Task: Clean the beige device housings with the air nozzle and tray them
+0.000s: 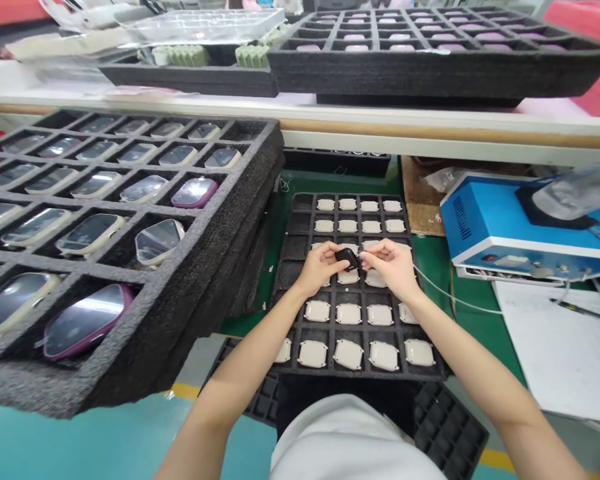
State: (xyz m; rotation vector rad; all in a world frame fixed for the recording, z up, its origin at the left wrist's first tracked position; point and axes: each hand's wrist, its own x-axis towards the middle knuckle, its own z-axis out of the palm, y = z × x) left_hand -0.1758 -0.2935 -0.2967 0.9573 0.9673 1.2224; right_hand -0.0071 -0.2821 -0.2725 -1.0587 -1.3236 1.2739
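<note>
My left hand (320, 268) is closed, its thumb and fingers pinching a small black watch case (348, 259). Close against the case's right side, my right hand (391, 265) is also closed in a pinch; what lies between its fingertips is too small to make out. A thin white tube (450, 293) runs from behind the right hand toward the blue machine. Both hands hover over a black foam tray (296, 248), whose compartments hold several pale beige watch-shaped plates (349, 314). The hands hide some plates in the middle rows.
Stacked foam trays (215, 233) at the left hold glass-faced watch pieces, mostly beige-framed, some purple. The blue machine (510, 220) stands at the right beside white paper (555, 347) with a dark pen-like tool (585, 311). A shelf edge (430, 130) crosses behind, carrying more trays (430, 75).
</note>
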